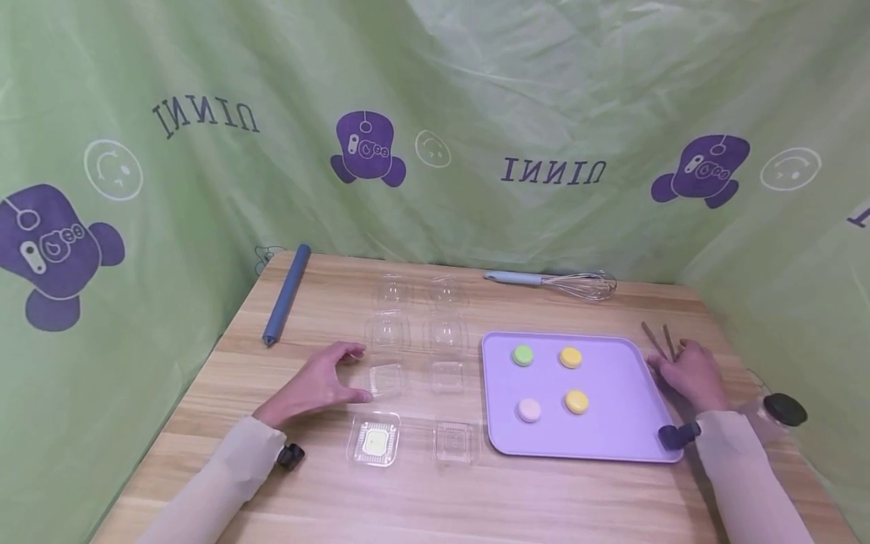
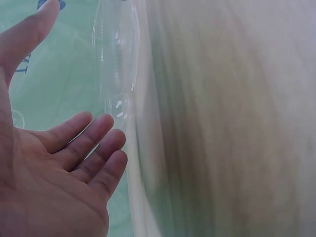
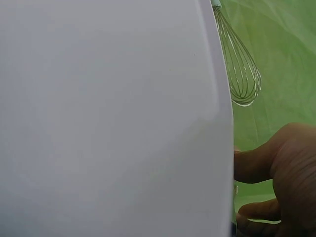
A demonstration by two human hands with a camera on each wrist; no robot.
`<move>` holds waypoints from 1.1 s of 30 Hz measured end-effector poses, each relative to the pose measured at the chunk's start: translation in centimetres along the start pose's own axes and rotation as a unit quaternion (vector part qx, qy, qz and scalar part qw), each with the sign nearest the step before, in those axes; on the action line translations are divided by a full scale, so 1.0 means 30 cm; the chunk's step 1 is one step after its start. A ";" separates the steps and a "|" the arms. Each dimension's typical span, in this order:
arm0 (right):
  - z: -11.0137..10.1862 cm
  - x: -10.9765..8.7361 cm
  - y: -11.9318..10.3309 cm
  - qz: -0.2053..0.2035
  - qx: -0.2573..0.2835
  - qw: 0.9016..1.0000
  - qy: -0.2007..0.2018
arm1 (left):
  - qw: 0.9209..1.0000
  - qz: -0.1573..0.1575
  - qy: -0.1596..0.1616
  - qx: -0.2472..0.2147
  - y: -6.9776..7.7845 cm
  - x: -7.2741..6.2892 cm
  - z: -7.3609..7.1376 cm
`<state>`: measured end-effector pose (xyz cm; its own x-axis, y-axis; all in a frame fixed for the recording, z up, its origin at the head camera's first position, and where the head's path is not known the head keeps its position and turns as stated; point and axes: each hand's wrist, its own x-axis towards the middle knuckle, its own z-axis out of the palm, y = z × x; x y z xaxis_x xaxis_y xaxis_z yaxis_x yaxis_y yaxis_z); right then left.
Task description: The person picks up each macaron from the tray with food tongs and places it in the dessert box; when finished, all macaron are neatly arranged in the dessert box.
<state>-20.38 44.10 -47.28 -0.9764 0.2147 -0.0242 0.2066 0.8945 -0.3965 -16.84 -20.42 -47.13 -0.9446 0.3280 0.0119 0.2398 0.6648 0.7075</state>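
Observation:
My left hand (image 1: 316,385) is held with thumb and fingers apart beside a clear plastic tray base (image 1: 386,380). In the left wrist view its palm and loosely bent fingers (image 2: 101,158) show, with clear plastic (image 2: 116,54) just beyond. My right hand (image 1: 695,375) holds brown tongs (image 1: 655,341) at their joined end, off the right edge of the lilac tray (image 1: 639,393). That edge hides its fingertips in the right wrist view. On the tray lie a green macaron (image 1: 522,355), a pink macaron (image 1: 529,410) and two yellow macarons (image 1: 576,402).
Several clear domed lids (image 1: 387,330) stand behind the tray bases. One near base (image 1: 376,438) has a pale yellow middle; another base (image 1: 454,442) sits beside it. A blue rolling pin (image 1: 287,295) lies left, a whisk (image 1: 578,284) at the back. A black-lidded bottle (image 1: 785,409) stands right.

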 end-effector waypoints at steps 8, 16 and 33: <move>-0.002 -0.004 -0.001 -0.010 -0.005 1.000 0.004 | 1.000 -0.004 -0.009 0.016 0.006 0.003 0.016; -0.002 -0.004 0.007 -0.011 -0.008 1.000 0.003 | 0.999 -0.007 -0.018 0.033 0.008 0.009 0.028; -0.006 0.011 0.014 -0.003 -0.013 1.000 -0.013 | 0.999 -0.012 -0.004 0.043 0.008 0.021 0.037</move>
<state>-20.60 44.61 -47.30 -0.9789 0.1990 -0.0454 0.2014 0.9059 -0.3725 -17.13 -19.31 -47.73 -0.9486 0.3164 -0.0097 0.2361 0.7278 0.6438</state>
